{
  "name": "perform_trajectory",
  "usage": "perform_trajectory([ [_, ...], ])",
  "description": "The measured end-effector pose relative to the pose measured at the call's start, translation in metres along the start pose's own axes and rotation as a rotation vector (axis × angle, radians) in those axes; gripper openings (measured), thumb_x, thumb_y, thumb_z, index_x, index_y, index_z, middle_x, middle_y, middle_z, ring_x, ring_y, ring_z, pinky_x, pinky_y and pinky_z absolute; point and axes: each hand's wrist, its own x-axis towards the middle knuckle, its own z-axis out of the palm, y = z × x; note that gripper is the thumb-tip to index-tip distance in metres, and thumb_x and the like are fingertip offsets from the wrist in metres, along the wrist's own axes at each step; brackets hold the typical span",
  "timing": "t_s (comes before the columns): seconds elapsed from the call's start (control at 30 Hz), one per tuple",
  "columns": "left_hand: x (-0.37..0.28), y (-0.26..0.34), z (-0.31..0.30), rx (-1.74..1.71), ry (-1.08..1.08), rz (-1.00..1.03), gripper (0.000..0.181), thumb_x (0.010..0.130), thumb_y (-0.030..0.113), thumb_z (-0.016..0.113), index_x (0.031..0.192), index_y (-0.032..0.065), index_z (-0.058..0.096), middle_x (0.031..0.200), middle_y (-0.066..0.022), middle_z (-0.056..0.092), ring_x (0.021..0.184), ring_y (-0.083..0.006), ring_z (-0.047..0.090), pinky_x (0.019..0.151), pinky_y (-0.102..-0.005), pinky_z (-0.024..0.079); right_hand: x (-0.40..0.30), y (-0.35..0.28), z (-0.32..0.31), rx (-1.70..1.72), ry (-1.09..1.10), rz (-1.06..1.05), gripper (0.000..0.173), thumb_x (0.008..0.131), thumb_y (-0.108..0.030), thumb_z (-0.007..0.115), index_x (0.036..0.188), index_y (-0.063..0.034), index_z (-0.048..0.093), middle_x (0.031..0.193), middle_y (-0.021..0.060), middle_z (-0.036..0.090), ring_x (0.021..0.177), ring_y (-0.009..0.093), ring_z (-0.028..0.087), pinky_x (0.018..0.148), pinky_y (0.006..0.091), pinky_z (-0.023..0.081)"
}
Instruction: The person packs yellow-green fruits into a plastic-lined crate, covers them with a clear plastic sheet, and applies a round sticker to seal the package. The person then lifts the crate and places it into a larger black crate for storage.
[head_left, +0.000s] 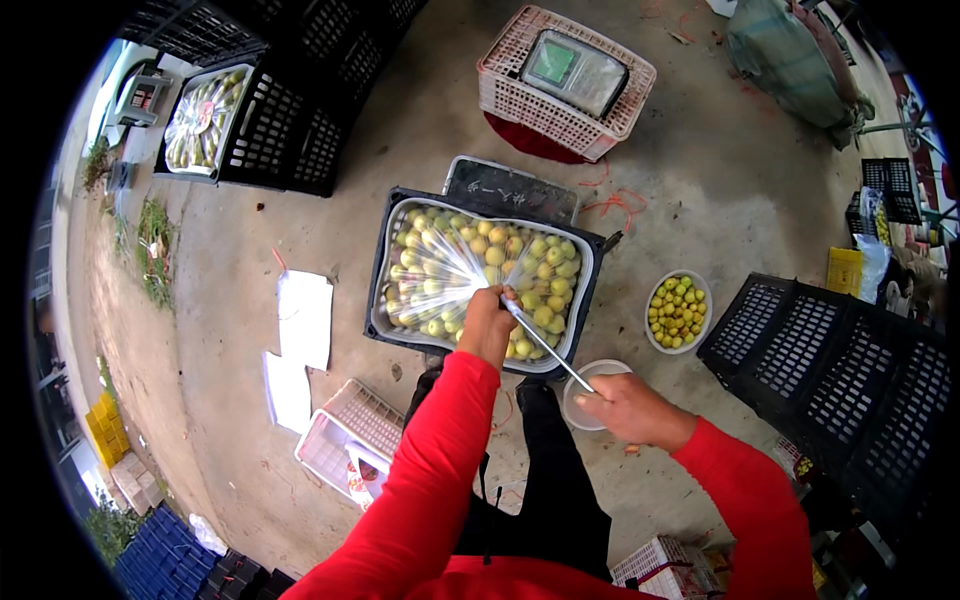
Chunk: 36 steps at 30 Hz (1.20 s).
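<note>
A black plastic crate (375, 283) with a pale liner stands before me, full of yellow-green round fruit (551, 274). Clear plastic film (442, 266) covers the fruit and gathers in radiating folds toward the crate's middle. There my left hand (489, 319) grips the neck of the film. From it a taut twisted tail of film (551, 346) runs down to the right. My right hand (630, 409) is closed around the far end of that tail, above a white bowl (592, 367) on the floor.
A scale display (576, 71) rests on an upturned pink basket (540, 97). Black crates (277, 135) stand at upper left, others (817, 360) at right near a bowl of fruit (677, 311). White sheets (305, 319) and a pink basket (360, 420) lie to the left.
</note>
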Motion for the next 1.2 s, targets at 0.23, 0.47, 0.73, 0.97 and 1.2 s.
perform_trajectory([
  [0.23, 0.047, -0.014, -0.014, 0.064, -0.029, 0.039, 0.015, 0.088, 0.002, 0.044, 0.1, -0.0068, 0.046, 0.092, -0.0176, 0.053, 0.08, -0.0319, 0.058, 0.071, -0.0441, 0.052, 0.018, 0.149, 0.052, -0.576, 0.101, 0.192, 0.017, 0.082, -0.011, 0.058, 0.067, -0.0027, 0.058, 0.06, 0.0137, 0.058, 0.056, 0.029, 0.058, 0.054, 0.0409, 0.045],
  [0.47, 0.022, -0.014, -0.005, 0.064, -0.097, 0.082, 0.042, 0.098, 0.017, 0.036, 0.131, -0.008, 0.027, 0.135, -0.025, 0.038, 0.126, -0.0401, 0.038, 0.105, -0.0516, 0.034, 0.068, 0.137, -0.038, -0.104, 0.102, 0.482, 0.017, 0.08, -0.014, 0.057, 0.07, -0.0006, 0.061, 0.069, 0.018, 0.062, 0.072, 0.031, 0.062, 0.069, 0.0439, 0.047],
  [0.73, 0.012, -0.013, -0.002, 0.178, -0.175, 0.139, 0.046, 0.099, 0.029, 0.035, 0.13, -0.0049, 0.037, 0.132, -0.0214, 0.046, 0.12, -0.0344, 0.049, 0.101, -0.0458, 0.034, 0.093, 0.119, -0.045, -0.418, -0.061, -0.411, 0.025, 0.088, -0.02, 0.054, 0.073, 0.0003, 0.057, 0.063, 0.0181, 0.055, 0.059, 0.031, 0.056, 0.057, 0.0397, 0.045],
  [0.97, 0.035, -0.021, -0.016, 0.436, -0.056, 0.155, 0.046, 0.098, 0.028, 0.038, 0.124, -0.0096, 0.039, 0.113, -0.0246, 0.056, 0.103, -0.0363, 0.057, 0.094, -0.0465, 0.044, 0.05, 0.137, 0.084, -0.293, -0.123, 0.043, 0.026, 0.089, -0.022, 0.054, 0.072, -0.0023, 0.055, 0.06, 0.0099, 0.053, 0.05, 0.021, 0.051, 0.047, 0.0351, 0.04],
  [1.2, 0.01, -0.03, 0.026, 0.404, -0.035, 0.161, 0.042, 0.094, 0.012, 0.042, 0.126, -0.0141, 0.032, 0.12, -0.0287, 0.051, 0.112, -0.0379, 0.055, 0.101, -0.0427, 0.04, 0.048, 0.143, -0.004, 0.489, 0.178, 0.575, 0.028, 0.093, -0.026, 0.054, 0.074, -0.0059, 0.053, 0.055, 0.0013, 0.047, 0.044, 0.009, 0.044, 0.039, 0.0276, 0.035],
])
